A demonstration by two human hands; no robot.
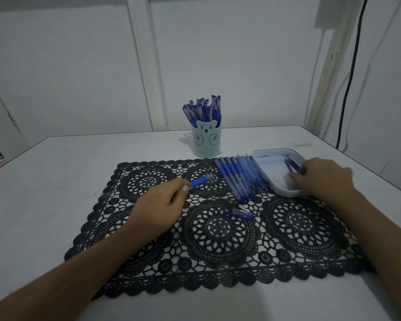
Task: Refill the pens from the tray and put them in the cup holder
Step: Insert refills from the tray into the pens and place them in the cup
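The left hand [159, 206] pinches a pen [200, 181] between thumb and fingers, holding it by its back end so the blue rubbery grip and clear tip poke out to the right, just above the mat [218, 228]. The right hand [324, 178] reaches into the tray [276, 181] with its fingers curled down over something dark blue; it is blurry, so I cannot tell if it has a hold on anything. The tray is a shallow, pale plastic box with round corners, and it sits on the right side of the mat. Tight against its left wall lies a row of pens [237, 176], side by side, thin and smooth with blue bands. In front of them, between the two hands, a small blue cap [239, 213] lies on the mat. The mat is black and lacy, full of holes and round flower shapes, with a wavy edge. Behind it stands the cup [206, 142], round, light blue, with a bear face and two paws drawn on it. It is packed with blue pens standing up. All of it sits on a flat white table [56, 181]
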